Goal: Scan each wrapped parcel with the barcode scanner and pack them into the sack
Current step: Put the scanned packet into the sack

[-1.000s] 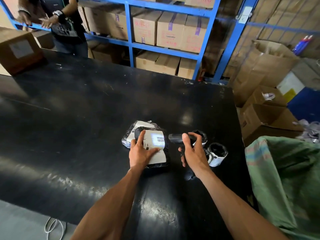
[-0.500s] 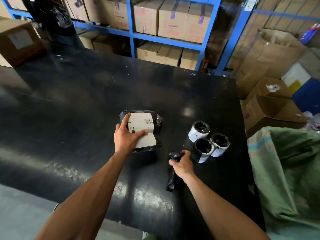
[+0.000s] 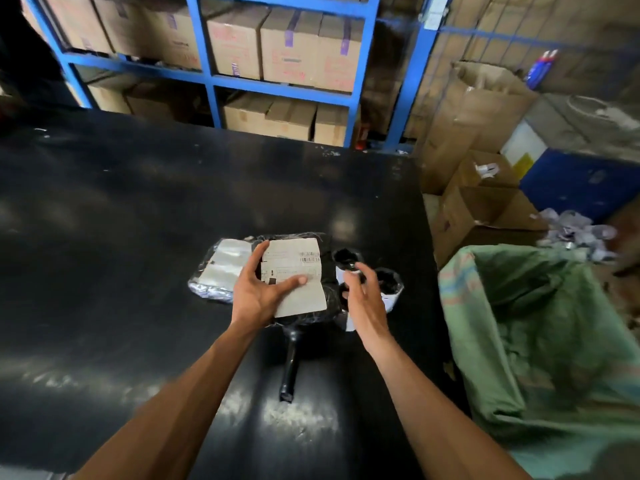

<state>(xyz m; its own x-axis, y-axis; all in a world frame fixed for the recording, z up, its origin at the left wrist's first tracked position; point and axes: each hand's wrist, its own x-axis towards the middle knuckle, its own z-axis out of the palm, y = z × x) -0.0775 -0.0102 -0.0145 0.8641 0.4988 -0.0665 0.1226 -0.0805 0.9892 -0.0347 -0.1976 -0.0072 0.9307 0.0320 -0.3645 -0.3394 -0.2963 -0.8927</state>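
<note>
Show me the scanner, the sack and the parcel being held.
scanner [image 3: 290,370], head view, on its black handle
sack [image 3: 540,334], head view, on its green inner wall
parcel [image 3: 294,271], head view, on its white label

Glossy black table [image 3: 138,237], plastic-wrapped parcel [image 3: 311,306] w/ paper label [image 3: 294,271], woven sack [image 3: 536,341]

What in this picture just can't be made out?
- Label text: too small and blurred, partly under the left hand.
- Scanner head: hidden behind the held parcel.
- Rolls: partly behind the right hand.
- Sack: cut off by the right and bottom edges.
</note>
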